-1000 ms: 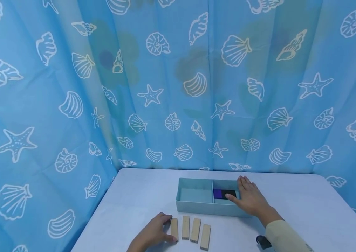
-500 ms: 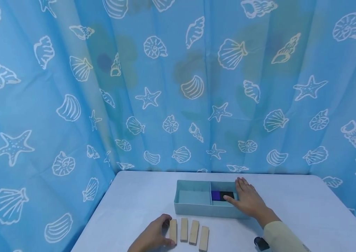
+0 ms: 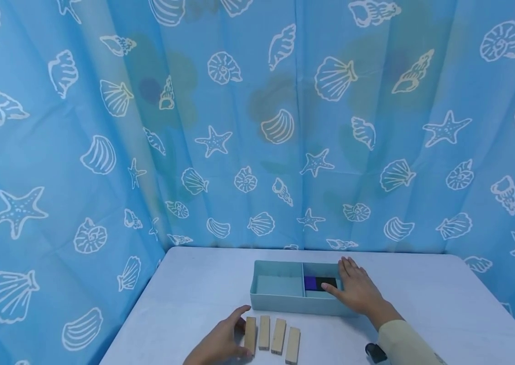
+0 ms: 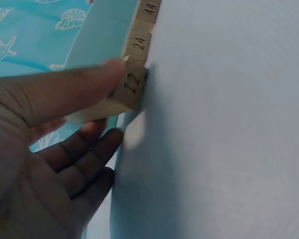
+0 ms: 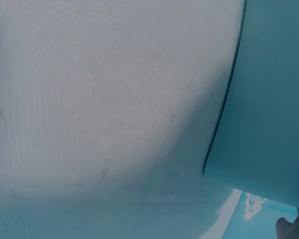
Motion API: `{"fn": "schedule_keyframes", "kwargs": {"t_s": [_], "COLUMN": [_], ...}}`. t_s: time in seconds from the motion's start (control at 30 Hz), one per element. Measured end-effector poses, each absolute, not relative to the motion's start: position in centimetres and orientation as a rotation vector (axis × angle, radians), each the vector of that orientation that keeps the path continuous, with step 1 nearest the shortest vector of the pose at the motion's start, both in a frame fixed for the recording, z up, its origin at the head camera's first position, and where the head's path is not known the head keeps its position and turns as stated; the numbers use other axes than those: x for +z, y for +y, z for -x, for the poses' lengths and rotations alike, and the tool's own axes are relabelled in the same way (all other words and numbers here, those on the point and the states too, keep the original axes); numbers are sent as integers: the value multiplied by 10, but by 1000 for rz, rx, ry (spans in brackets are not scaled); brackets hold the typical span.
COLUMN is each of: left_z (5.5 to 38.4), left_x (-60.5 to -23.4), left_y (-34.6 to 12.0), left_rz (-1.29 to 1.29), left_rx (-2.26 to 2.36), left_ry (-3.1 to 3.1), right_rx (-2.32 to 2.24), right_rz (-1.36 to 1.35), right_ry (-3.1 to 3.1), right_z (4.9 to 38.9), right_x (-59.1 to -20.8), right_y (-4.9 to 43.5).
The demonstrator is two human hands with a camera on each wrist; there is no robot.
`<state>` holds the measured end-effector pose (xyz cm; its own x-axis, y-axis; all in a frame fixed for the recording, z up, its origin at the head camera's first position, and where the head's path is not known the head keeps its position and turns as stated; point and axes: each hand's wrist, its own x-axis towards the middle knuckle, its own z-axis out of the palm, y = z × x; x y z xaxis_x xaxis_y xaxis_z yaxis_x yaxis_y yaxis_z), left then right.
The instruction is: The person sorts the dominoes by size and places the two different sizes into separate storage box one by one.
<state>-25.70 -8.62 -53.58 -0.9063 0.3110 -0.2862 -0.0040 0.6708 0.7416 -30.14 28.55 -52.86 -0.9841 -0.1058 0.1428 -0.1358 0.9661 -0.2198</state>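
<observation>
My left hand pinches the leftmost wooden block between the thumb at its near end and a finger farther back. In the left wrist view the block's end reads 12, and the thumb lies against it; the block looks slightly tilted. To its right stand more wooden blocks in a row, two of their ends marked 24 and 44. My right hand rests over the right end of a blue-green divided box, fingers straight, thumb inside. The right wrist view shows mostly the box's outer wall.
In the box's right compartment lie a purple piece and a black piece, the latter partly under my right thumb. A white-covered table bears everything. Behind it hangs a blue shell-print curtain. A black device sits beneath my right wrist.
The left block has turned slightly and now shows darker faces, while my left index finger has straightened past it. The right hand keeps its place on the box. The head view has shifted slightly.
</observation>
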Motion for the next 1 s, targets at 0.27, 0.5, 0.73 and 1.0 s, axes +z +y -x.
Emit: {"fn": "schedule_keyframes", "kwargs": {"t_s": [0.27, 0.5, 0.73, 1.0], "left_z": [262, 267, 272, 272], "left_x": [-542, -542, -540, -540], "left_y": [-89, -87, -80, -79], "left_rz": [-336, -439, -389, -407], "left_rx": [1191, 1104, 970, 993], "left_ry": [2426, 2484, 2499, 2499], "right_rx": [358, 377, 395, 346], "right_rz": [-167, -176, -178, -174], "right_ry": [-3017, -3002, -3006, -3001], "right_z": [300, 298, 299, 300], "right_x": [-528, -526, -526, -525], "right_y": [285, 285, 285, 285]}}
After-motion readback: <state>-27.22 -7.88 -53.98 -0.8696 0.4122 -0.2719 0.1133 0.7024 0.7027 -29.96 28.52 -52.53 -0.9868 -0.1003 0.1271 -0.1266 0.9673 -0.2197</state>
